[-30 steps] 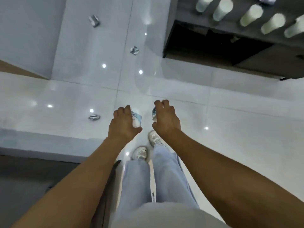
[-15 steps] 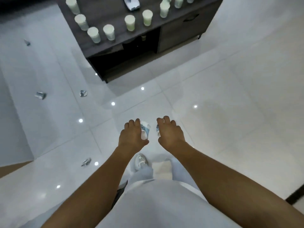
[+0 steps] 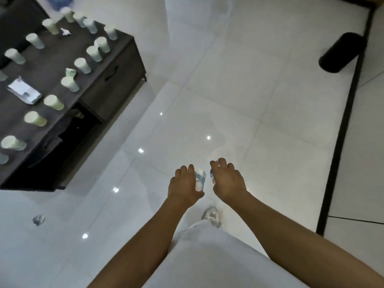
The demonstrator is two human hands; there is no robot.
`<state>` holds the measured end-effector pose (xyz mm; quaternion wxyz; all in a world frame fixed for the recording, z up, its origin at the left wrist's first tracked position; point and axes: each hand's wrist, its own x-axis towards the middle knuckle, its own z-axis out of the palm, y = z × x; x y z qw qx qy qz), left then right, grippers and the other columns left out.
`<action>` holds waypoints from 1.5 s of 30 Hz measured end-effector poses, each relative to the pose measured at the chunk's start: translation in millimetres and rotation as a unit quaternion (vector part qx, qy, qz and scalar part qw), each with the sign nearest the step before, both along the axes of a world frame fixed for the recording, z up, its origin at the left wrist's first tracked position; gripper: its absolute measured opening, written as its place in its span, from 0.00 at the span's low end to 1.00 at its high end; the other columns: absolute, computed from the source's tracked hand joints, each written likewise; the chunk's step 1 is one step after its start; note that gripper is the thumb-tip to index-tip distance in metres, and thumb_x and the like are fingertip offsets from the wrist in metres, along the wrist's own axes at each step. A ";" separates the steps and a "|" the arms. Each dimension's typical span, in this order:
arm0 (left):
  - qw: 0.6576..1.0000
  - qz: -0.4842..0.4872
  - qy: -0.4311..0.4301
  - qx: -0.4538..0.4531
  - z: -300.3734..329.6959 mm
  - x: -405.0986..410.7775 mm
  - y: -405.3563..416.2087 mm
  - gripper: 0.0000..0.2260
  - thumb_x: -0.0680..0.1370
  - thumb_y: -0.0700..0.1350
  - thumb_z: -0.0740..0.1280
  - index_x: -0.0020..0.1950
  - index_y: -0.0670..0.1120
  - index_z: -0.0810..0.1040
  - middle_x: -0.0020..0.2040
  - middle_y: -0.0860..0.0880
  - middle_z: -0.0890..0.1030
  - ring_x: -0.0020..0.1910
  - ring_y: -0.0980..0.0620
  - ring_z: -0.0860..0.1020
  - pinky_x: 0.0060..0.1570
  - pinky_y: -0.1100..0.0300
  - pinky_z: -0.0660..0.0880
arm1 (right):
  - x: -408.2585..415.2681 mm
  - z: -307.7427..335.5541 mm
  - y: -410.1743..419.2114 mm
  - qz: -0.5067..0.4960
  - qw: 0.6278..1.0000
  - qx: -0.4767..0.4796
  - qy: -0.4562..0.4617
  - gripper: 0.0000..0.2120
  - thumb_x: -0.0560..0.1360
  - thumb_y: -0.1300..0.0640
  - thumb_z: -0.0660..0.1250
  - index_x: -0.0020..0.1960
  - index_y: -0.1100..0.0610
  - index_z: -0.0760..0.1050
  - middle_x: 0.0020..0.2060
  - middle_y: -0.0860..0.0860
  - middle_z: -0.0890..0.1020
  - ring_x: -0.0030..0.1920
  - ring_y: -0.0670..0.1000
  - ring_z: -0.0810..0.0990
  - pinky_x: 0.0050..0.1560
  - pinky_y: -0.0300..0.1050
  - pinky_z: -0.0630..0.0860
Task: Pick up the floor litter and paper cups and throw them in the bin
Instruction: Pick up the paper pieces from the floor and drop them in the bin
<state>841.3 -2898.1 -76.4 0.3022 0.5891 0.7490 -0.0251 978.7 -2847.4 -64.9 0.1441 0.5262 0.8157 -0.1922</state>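
Observation:
My left hand (image 3: 185, 185) grips a crumpled white-and-blue paper piece (image 3: 200, 179) out in front of me, above the tiled floor. My right hand (image 3: 227, 180) curls around another crumpled piece (image 3: 211, 174), mostly hidden under the fingers. The two hands sit side by side, almost touching. A black cylindrical bin (image 3: 340, 51) stands far off at the upper right. One crumpled piece of litter (image 3: 38, 219) lies on the floor at the lower left. Several white paper cups (image 3: 83, 65) stand on the dark cabinet (image 3: 116, 75).
A low dark wooden cabinet fills the left side, with a flat white packet (image 3: 24, 91) on it. A black strip (image 3: 342, 125) runs along the floor on the right, near the bin. My shoe (image 3: 212, 217) and white clothing show below the hands.
The view has swung right: the cabinet slid to the left edge and the black bin came into sight. Both hands keep hold of their crumpled pieces.

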 end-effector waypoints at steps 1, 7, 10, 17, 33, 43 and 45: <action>1.000 -0.024 0.002 0.005 1.4 18.5 16.6 0.37 0.70 0.57 0.72 0.71 0.45 0.59 0.65 0.46 0.68 0.63 0.47 0.67 0.56 0.55 0.70 | 19.5 1.4 12.2 -0.025 1.000 -0.001 0.002 0.27 0.71 0.63 0.68 0.68 0.55 0.62 0.63 0.54 0.68 0.57 0.56 0.72 0.49 0.46 0.71; 0.987 -0.159 0.020 0.009 4.3 102.2 95.1 0.37 0.70 0.58 0.72 0.72 0.46 0.59 0.66 0.46 0.68 0.63 0.47 0.68 0.58 0.56 0.70 | 121.2 -1.5 60.4 -0.154 0.988 -0.021 0.006 0.28 0.72 0.61 0.68 0.69 0.54 0.61 0.65 0.54 0.67 0.59 0.56 0.72 0.53 0.47 0.73; 0.978 -0.208 0.018 0.007 1.8 129.5 135.6 0.37 0.71 0.58 0.71 0.72 0.46 0.58 0.67 0.46 0.68 0.64 0.47 0.68 0.60 0.56 0.69 | 156.6 -6.3 84.5 -0.216 0.976 -0.032 0.020 0.27 0.73 0.61 0.67 0.69 0.53 0.62 0.65 0.53 0.67 0.59 0.56 0.71 0.53 0.47 0.73; 0.955 -0.297 0.024 0.003 -14.4 186.8 272.7 0.39 0.71 0.59 0.70 0.74 0.46 0.56 0.68 0.46 0.67 0.66 0.48 0.67 0.64 0.56 0.68 | 215.1 -16.7 195.7 -0.301 0.953 -0.032 0.034 0.26 0.73 0.59 0.67 0.69 0.53 0.63 0.64 0.53 0.67 0.58 0.55 0.72 0.52 0.47 0.74; 0.914 -0.404 0.021 0.038 -2.6 345.7 602.5 0.40 0.70 0.60 0.71 0.74 0.45 0.57 0.68 0.46 0.67 0.65 0.47 0.68 0.61 0.56 0.69 | 366.3 -10.1 473.6 -0.450 0.888 -0.053 0.076 0.30 0.73 0.57 0.70 0.71 0.52 0.61 0.66 0.53 0.67 0.60 0.55 0.72 0.54 0.47 0.75; 0.929 -0.368 0.031 0.023 9.9 527.0 773.3 0.38 0.69 0.57 0.73 0.71 0.45 0.59 0.65 0.45 0.68 0.64 0.46 0.67 0.59 0.54 0.71 | 556.7 -5.4 644.2 -0.467 0.880 -0.042 0.074 0.28 0.71 0.58 0.69 0.68 0.52 0.63 0.62 0.53 0.67 0.58 0.55 0.72 0.48 0.47 0.73; 0.931 -0.364 0.027 0.024 15.1 557.2 801.8 0.37 0.69 0.57 0.73 0.71 0.45 0.60 0.65 0.46 0.68 0.64 0.46 0.68 0.58 0.55 0.71 | 588.0 1.3 676.5 -0.461 0.884 -0.037 0.070 0.28 0.72 0.58 0.69 0.69 0.52 0.63 0.63 0.53 0.67 0.58 0.55 0.72 0.47 0.47 0.74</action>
